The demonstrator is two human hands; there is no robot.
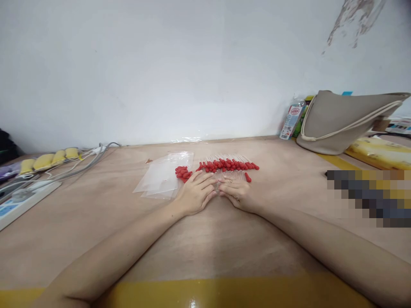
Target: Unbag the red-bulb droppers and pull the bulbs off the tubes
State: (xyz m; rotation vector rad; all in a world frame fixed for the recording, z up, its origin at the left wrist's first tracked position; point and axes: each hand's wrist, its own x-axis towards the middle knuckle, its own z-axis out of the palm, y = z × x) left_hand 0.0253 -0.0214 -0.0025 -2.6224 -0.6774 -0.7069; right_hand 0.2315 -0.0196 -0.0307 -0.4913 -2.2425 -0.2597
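Left hand (197,192) and right hand (238,193) palm down, fingers together, tips nearly meeting at some clear plastic (229,174); pinching or just pressing, can't tell. Red row (224,165) just beyond, bags (157,176) to the left. Looks like aligning or flattening; next move calls for light, even fingers.

We've two hands (198,192), red pieces (224,164) too bunched to tally, four yellow pads (43,161) left, one grey bag (343,119), one bottle (292,119) far right!
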